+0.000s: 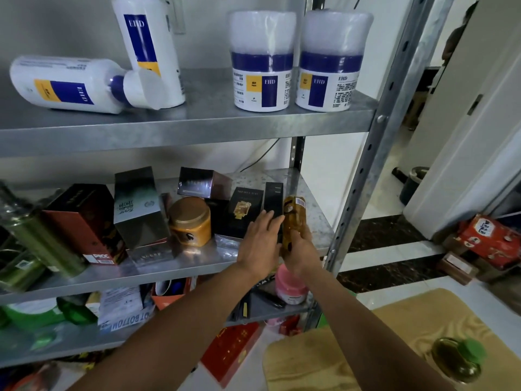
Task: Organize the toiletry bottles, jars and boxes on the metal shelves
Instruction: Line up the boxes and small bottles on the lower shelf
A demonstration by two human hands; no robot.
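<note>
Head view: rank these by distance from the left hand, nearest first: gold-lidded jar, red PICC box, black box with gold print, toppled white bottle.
1. Black box with gold print: right at the left hand, on the middle shelf.
2. Gold-lidded jar: left of the hand, same shelf.
3. Red PICC box: further left, same shelf.
4. Toppled white bottle: far left of the top shelf.

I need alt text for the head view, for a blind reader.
The right hand grips an amber bottle at the right end of the middle metal shelf, while the open left hand touches a tall black box beside it. Two white jars stand on the upper shelf.
</note>
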